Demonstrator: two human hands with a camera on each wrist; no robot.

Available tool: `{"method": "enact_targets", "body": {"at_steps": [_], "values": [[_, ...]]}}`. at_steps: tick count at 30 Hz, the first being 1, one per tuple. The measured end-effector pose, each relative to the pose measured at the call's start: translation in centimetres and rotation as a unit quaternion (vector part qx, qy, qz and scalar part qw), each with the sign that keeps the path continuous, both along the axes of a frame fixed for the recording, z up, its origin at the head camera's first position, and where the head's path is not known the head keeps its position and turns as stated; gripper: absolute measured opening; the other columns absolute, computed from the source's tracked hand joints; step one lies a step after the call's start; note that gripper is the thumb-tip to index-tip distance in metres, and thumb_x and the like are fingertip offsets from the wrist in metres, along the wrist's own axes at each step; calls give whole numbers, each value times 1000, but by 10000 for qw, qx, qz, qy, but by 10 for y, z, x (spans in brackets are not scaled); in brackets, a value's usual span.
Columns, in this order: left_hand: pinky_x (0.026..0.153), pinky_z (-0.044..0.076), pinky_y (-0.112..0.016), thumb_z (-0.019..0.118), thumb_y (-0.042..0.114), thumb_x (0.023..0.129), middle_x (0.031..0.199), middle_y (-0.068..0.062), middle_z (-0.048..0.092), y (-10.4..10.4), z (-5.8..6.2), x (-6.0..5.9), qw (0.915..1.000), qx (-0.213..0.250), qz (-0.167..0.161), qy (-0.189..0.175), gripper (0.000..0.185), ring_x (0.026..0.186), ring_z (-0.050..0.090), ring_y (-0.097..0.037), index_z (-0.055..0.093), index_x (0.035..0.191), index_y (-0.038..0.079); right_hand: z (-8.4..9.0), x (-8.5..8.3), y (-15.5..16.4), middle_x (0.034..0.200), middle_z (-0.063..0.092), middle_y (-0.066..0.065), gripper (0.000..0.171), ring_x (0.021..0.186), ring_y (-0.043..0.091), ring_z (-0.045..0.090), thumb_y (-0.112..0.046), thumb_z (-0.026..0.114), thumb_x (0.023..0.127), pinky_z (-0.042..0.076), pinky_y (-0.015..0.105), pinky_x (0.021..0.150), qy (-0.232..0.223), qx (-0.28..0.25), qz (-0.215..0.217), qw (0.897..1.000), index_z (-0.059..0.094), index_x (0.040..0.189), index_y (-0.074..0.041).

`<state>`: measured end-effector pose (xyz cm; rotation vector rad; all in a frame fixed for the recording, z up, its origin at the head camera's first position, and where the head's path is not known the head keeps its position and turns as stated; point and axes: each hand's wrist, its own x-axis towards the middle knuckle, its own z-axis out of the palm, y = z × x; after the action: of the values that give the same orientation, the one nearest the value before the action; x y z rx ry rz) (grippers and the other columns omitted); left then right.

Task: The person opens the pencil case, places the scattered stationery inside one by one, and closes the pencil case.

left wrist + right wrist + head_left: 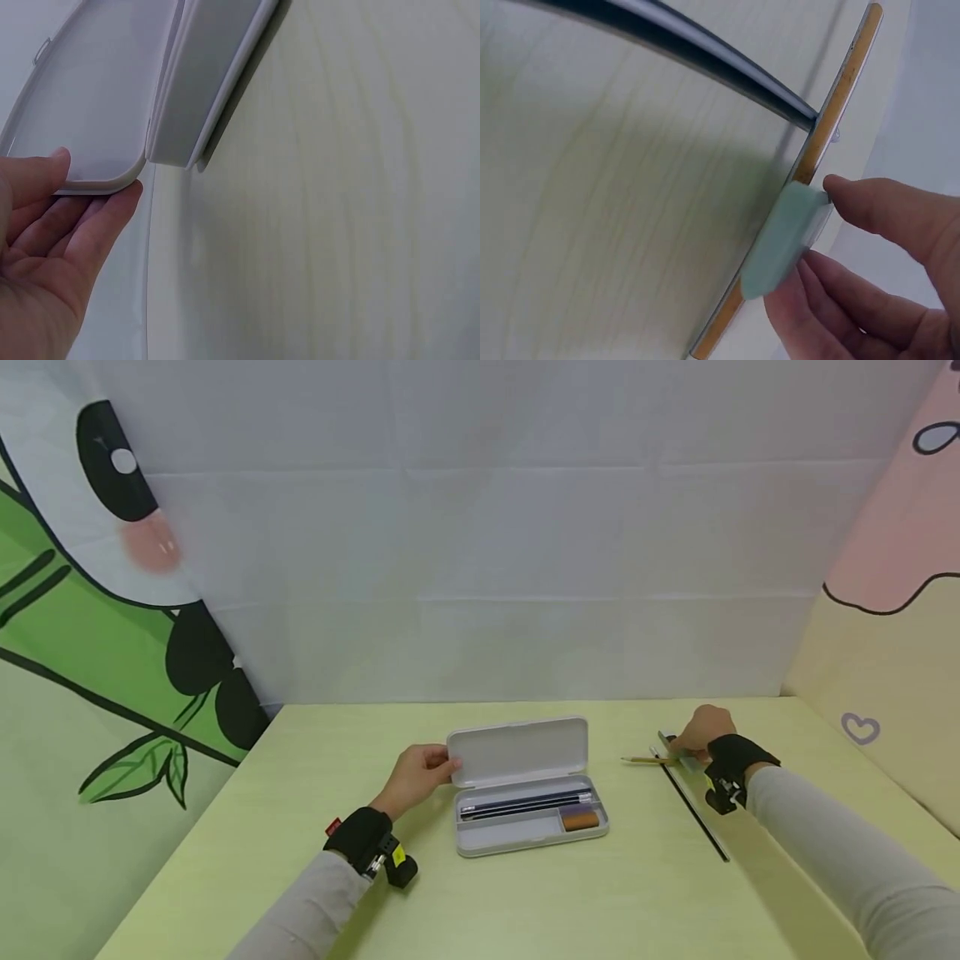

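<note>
My left hand (420,777) pinches the left edge of the raised lid (517,752) of a white pencil case (480,843), thumb inside and fingers behind it in the left wrist view. Dark striped pencils (525,804) lie in the case's long compartment, and an orange-brown block with a purple end (580,819) sits in the small right one. At the right, my right hand (705,731) pinches a pale green eraser (784,240) between thumb and fingers. Against the eraser lies a thin yellow stick like a pencil (847,82). A long black pencil (693,810) meets the stick.
A thin grey strip (664,740) shows beside my right hand. The pale yellow table (337,752) ends at a white cloth backdrop (525,643), with printed side panels at left and right.
</note>
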<state>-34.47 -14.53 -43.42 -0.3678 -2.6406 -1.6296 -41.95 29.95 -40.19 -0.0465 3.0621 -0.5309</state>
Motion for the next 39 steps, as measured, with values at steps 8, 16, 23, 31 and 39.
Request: {"method": "enact_targets", "body": {"at_steps": [8, 16, 23, 31, 39], "values": [[81, 62, -36, 61, 6, 93, 108, -26, 70, 10, 0, -11, 9998, 85, 202, -37, 25, 93, 72, -30, 65, 113, -9, 7, -34, 20, 44, 60, 2, 31, 43, 14, 59, -26, 73, 75, 50, 26, 49, 240, 131, 545, 9981, 64, 54, -5], [80, 62, -36, 60, 7, 94, 108, -27, 69, 14, 2, -18, 9994, 4, 332, -9, 26, 92, 72, -30, 64, 114, -10, 22, -45, 23, 56, 68, 6, 26, 53, 18, 63, -23, 73, 80, 55, 35, 58, 294, -153, 1235, 9918, 75, 69, 0], [81, 62, -37, 60, 7, 93, 109, -27, 69, 19, 3, -23, 9990, 70, 434, -63, 27, 92, 72, -30, 64, 114, -10, 31, -41, 2, 81, 72, 15, 15, 71, 23, 63, -12, 74, 80, 55, 35, 66, 1076, -146, 2313, 9668, 75, 86, 2], [80, 62, -37, 60, 8, 94, 108, -27, 69, 19, 2, -24, 9992, 39, 395, -22, 27, 91, 72, -30, 64, 114, -10, 42, -28, -26, 88, 70, 14, 15, 80, 25, 64, -6, 71, 83, 55, 34, 76, 1402, -274, 3018, 9426, 72, 94, 2], [80, 62, -37, 60, 9, 94, 108, -27, 69, 18, 3, -25, 9993, 38, 374, 13, 27, 91, 72, -30, 64, 114, -10, 51, -24, -43, 87, 71, 10, 12, 77, 20, 63, -6, 72, 80, 55, 31, 73, 1314, -216, 3376, 9318, 74, 91, -3]]}}
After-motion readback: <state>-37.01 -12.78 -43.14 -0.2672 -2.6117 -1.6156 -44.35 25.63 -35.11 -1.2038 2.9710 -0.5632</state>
